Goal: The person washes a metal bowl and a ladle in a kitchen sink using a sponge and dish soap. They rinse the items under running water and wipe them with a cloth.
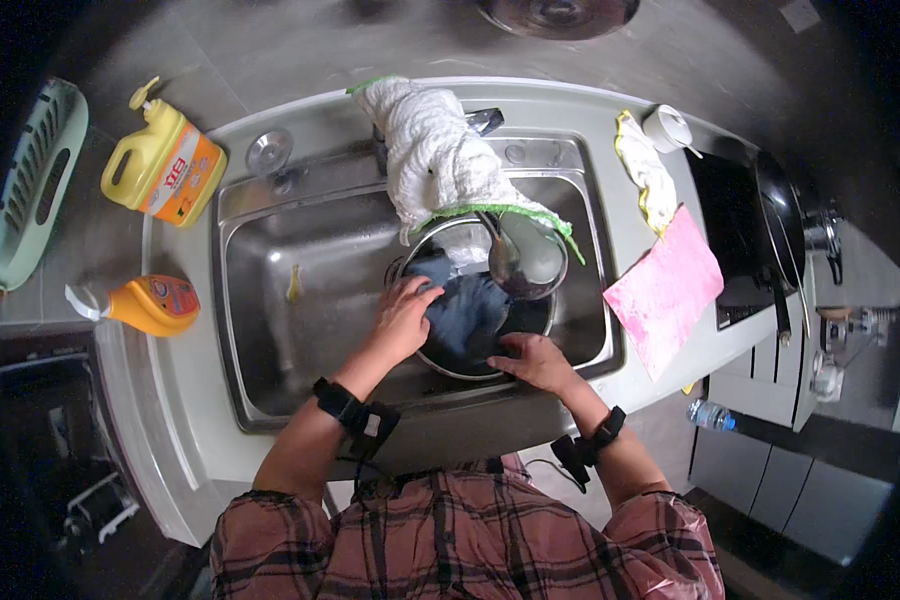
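A round dark pan or bowl with a pale metal rim sits in the right part of the stainless steel sink; its inside is glossy with reflections. My left hand is at its left rim, fingertips reaching over the inside. At the lower right rim is my right hand, thumb and fingers bent over the edge. Whether either hand grips the rim cannot be made out. A shiny rounded metal utensil, perhaps a ladle, rests at the upper right rim. Above it, a white cloth with green edging drapes over the mostly hidden faucet.
Left of the sink stand a yellow pump jug and an orange spray bottle. On the right counter lie a pink cloth and a yellow-edged white cloth, near a white cup. A black pan sits at the cooktop.
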{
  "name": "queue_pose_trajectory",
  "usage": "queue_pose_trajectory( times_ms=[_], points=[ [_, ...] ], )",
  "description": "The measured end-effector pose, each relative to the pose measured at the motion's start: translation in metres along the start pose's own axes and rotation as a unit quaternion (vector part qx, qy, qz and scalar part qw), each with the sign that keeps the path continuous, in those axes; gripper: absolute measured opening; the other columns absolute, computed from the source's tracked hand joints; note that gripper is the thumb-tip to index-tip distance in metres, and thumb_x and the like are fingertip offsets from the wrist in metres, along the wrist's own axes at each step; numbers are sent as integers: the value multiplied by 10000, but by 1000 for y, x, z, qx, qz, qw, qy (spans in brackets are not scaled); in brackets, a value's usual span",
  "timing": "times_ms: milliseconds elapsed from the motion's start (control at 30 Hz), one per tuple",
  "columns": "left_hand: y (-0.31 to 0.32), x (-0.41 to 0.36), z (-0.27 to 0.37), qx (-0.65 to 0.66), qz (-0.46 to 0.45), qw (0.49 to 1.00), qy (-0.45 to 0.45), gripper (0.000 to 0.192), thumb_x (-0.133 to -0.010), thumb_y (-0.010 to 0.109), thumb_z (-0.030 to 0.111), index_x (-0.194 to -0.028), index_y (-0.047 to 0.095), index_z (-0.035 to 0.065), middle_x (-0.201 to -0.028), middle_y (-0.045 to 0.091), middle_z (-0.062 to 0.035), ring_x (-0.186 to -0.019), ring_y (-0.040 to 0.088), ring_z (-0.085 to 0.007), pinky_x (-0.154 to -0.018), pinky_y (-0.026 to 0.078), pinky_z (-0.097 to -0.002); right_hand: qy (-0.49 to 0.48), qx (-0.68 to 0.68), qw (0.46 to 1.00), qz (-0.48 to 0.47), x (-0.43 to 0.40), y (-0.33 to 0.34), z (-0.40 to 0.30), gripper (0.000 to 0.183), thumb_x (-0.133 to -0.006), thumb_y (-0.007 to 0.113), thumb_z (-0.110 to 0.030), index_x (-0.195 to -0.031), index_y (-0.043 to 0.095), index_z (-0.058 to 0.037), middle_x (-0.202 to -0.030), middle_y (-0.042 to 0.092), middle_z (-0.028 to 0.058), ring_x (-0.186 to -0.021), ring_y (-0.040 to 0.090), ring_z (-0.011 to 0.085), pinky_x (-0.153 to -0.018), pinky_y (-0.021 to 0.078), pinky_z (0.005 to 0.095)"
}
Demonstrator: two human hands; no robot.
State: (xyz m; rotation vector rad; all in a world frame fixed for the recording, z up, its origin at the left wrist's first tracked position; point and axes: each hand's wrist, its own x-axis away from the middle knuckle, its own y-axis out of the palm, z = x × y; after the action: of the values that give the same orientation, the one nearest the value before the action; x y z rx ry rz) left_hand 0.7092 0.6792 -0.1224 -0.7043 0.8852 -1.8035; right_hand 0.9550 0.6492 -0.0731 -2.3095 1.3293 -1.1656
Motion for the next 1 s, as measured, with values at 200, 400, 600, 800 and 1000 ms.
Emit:
queue_pose_trajectory(
  times_ms=[200,400,600,800,1000],
  points=[
    [66,21,2,556,8,782,-282,598,-816,596,138,-1362,356,183,-1385,353,-104,-1270,348,-272,-1001,315,-489,-170,127,972,104,-92,3,74,332,-869,543,-334,-1096,598,-99,-897,639,225,-864,623,369,-774,496,453],
    [100,26,19,709,35,578,-402,789,-839,605,235,-1449,106,262,-1446,225,-135,-1321,224,-354,-986,230,-629,-210,206,954,60,-156,37,101,377,-874,479,-327,-1158,556,-92,-929,626,224,-883,604,393,-799,486,449],
    [122,11,20,690,54,585,-423,808,-829,601,261,-1450,85,294,-1423,299,-87,-1273,316,-347,-958,236,-648,-234,244,940,55,-152,38,69,357,-821,512,-229,-1150,565,-99,-977,598,220,-910,575,403,-815,466,460],
    [177,17,-5,655,65,686,-310,788,-833,583,342,-1447,91,299,-1408,339,-67,-1265,340,-329,-939,239,-649,-243,301,922,13,-160,40,50,375,-768,545,-130,-1141,573,-106,-1024,570,217,-937,546,413,-832,446,471],
    [156,2,-2,771,65,522,-360,837,-841,569,447,-1459,50,228,-1405,339,-53,-1277,338,-276,-976,233,-615,-78,-102,991,-31,-159,50,45,308,-805,624,-229,-1047,618,-39,-986,627,180,-892,594,366,-793,470,419]
  ],
)
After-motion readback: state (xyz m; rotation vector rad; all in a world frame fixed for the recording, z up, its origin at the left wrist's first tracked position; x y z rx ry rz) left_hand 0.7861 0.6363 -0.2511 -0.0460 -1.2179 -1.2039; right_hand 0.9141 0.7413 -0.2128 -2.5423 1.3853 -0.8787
